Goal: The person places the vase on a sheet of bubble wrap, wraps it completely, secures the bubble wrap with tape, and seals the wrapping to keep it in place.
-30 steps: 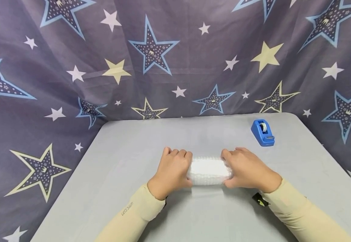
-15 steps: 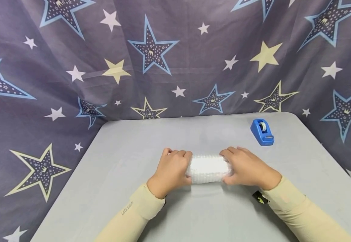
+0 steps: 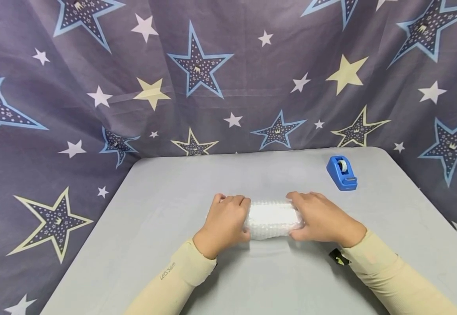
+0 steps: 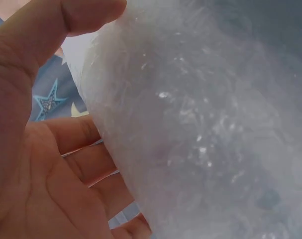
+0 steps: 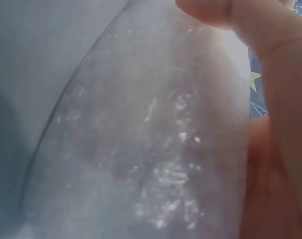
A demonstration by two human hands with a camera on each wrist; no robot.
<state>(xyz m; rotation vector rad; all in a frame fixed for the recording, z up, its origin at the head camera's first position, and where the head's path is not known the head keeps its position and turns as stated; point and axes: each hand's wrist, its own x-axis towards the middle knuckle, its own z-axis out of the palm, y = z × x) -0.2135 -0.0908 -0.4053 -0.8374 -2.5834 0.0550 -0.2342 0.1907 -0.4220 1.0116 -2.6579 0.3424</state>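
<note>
Head view: the bubble-wrap bundle [image 3: 272,214] is held over the table [image 3: 173,188], between the left hand [image 3: 227,221] and right hand [image 3: 319,216], fingers curled round its ends. Wrapping looks largely done; fastening, if left, cannot be told. Something white shows inside, unidentifiable. Beyond the bundle, rightward, a tape dispenser [image 3: 342,173] holds a roll [image 3: 343,165].

Left wrist view: thumb and fingers, partly spread, grip the bundle's opposite sides.

Right wrist view: the thumb presses the bundle; fingertips are hidden.

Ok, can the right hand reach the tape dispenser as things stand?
Probably, after letting go: the right hand grips the bubble-wrapped bundle, but nothing blocks its way to the tape dispenser.
</note>
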